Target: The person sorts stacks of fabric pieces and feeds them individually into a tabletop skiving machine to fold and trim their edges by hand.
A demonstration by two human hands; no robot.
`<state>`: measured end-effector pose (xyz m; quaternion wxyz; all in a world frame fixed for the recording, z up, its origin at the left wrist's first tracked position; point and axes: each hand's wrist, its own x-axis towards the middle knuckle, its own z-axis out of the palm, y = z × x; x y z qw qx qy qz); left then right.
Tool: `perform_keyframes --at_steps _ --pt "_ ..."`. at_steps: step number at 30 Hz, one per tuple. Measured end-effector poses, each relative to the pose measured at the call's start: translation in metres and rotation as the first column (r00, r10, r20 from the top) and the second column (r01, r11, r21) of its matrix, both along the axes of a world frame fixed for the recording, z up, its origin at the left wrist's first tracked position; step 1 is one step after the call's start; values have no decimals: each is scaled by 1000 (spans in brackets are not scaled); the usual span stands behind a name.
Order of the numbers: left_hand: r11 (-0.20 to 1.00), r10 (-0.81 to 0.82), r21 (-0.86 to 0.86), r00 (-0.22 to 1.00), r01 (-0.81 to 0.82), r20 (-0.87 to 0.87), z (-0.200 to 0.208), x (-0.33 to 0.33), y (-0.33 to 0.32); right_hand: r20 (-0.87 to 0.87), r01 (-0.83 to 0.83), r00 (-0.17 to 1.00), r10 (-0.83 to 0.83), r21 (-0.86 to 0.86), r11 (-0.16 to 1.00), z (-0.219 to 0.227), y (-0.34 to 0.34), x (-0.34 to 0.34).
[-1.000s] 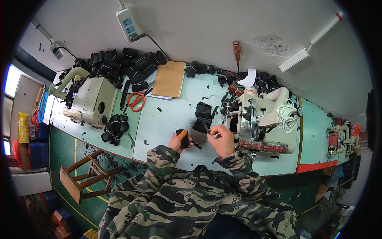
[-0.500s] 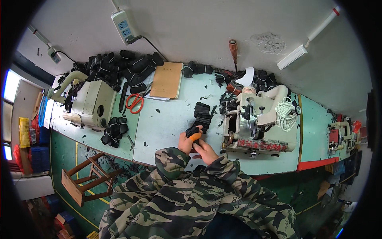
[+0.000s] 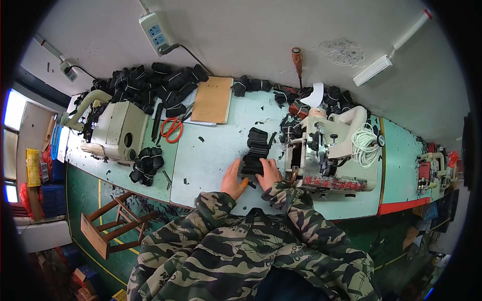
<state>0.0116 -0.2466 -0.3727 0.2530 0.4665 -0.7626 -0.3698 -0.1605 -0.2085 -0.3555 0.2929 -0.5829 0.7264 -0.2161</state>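
Observation:
A row of folded black fabric pieces (image 3: 258, 144) lies on the table in front of me, overlapping toward the wall. At its near end, my left hand (image 3: 233, 181) rests along the left side, fingers apart, with an orange cover on one finger. My right hand (image 3: 270, 174) is at the right side of the same end, its fingertips touching the fabric and its fingers spread. Neither hand is closed around a piece. Dark fabric scraps lie on the tabletop just below the row.
A cream sewing machine (image 3: 334, 155) with a coil of white cord (image 3: 365, 145) stands close on the right; another machine (image 3: 118, 131) is at left. Orange-handled scissors (image 3: 171, 130), a brown notebook (image 3: 212, 100) and tied black bundles (image 3: 146, 165) lie around. A wooden stool (image 3: 114, 226) stands lower left.
Both hands were together, holding a black piece at the near end of the row. Now they are apart, one on each side of the row, and that piece is on the table.

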Motion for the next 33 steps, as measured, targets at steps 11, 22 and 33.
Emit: perform_keyframes --at_steps 11,22,33 --pt "997 56 -58 997 -59 -53 -12 -25 9 -125 99 987 -100 -17 995 5 8 4" --pt "994 102 48 988 -97 -116 -10 -23 10 -64 71 995 -70 13 997 2 0 2" --pt "994 -12 103 970 38 -244 -1 -19 9 -90 -26 995 35 93 995 8 5 7"
